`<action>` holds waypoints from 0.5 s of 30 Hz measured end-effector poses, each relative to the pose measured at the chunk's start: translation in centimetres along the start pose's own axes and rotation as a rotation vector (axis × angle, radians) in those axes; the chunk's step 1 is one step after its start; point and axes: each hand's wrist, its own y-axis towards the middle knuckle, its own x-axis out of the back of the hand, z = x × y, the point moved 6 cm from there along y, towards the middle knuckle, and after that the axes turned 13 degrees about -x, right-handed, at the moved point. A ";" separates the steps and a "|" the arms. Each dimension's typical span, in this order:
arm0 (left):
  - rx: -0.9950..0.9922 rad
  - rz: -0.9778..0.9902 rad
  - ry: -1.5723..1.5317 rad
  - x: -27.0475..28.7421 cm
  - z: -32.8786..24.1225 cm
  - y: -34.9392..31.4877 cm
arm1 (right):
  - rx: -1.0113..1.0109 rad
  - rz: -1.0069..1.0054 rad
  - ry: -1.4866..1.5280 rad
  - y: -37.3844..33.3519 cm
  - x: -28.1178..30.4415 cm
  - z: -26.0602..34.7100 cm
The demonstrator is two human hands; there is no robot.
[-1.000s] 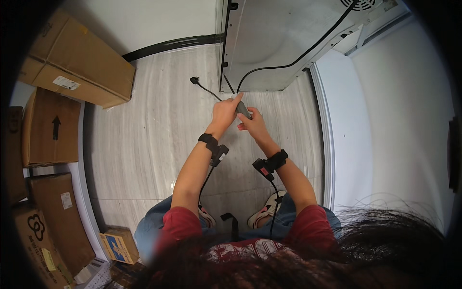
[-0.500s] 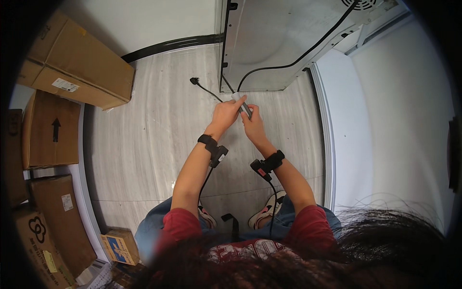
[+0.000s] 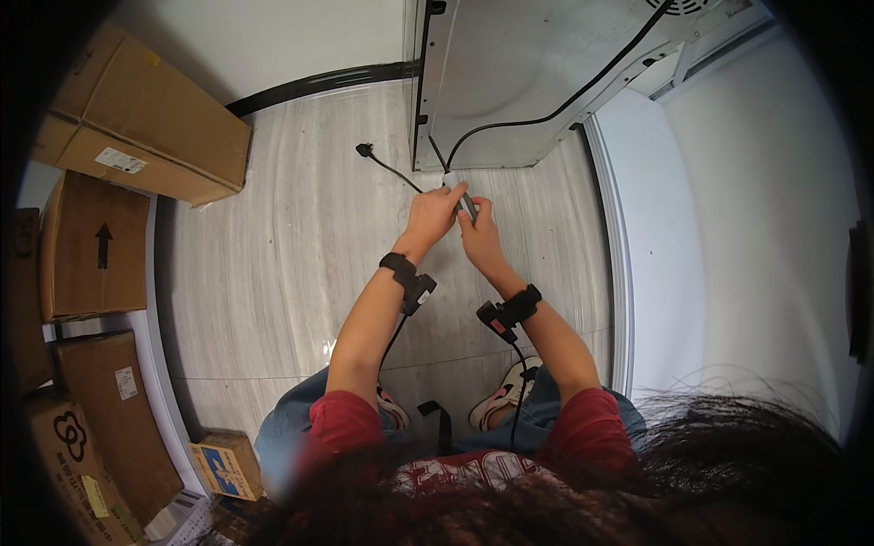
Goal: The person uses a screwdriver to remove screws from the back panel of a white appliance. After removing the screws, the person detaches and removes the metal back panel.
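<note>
A slim grey-and-white bar (image 3: 468,206) is held between my hands, close to the lower edge of a large metal appliance panel (image 3: 510,82). My left hand (image 3: 431,217) is closed on its upper part, with the thumb lying across it. My right hand (image 3: 481,238) grips the nearer end in its fingers. Black cable (image 3: 510,124) runs down the panel and meets the far end of the bar; how it joins there is too small to tell. A black plug (image 3: 365,149) lies on the floor to the left, its cord (image 3: 393,168) passing behind my left hand.
Large cardboard boxes (image 3: 173,109) stand along the left side, with a small yellow-and-blue box (image 3: 228,466) at lower left. A white wall ledge (image 3: 651,264) borders the pale floor (image 3: 273,264) on the right. My shoes (image 3: 505,391) are below my hands.
My hands stay on the bar with nearly the same grip; the bar is turned slightly. The surroundings have shifted slightly left and up in the picture.
</note>
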 end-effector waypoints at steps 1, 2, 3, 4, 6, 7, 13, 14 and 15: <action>-0.001 -0.005 0.002 0.1 -0.1 0.0 | 0.000 0.001 -0.004 0.0 0.1 0.1; 0.006 -0.003 0.002 0.1 -0.1 0.1 | -0.001 0.002 -0.008 -0.1 0.1 0.3; 0.015 -0.001 0.005 0.1 0.0 -0.1 | -0.001 0.007 -0.010 -0.3 0.0 0.7; 0.025 0.002 0.007 0.1 0.1 -0.3 | -0.019 0.025 -0.014 -0.4 -0.1 1.0; 0.028 -0.001 0.012 -0.1 0.4 -0.6 | -0.054 0.058 -0.022 -0.6 -0.1 1.5; 0.028 -0.003 0.014 -0.3 0.5 -0.8 | -0.052 0.055 -0.019 -0.7 -0.1 1.4; 0.040 0.002 0.025 -0.4 0.7 -1.0 | -0.031 0.034 -0.003 -0.8 -0.3 1.2; 0.044 0.000 0.025 -0.4 0.7 -1.1 | -0.031 0.035 -0.005 -0.8 -0.3 1.3; 0.047 -0.004 0.024 -0.3 0.8 -1.1 | -0.030 0.036 -0.007 -0.7 -0.4 1.4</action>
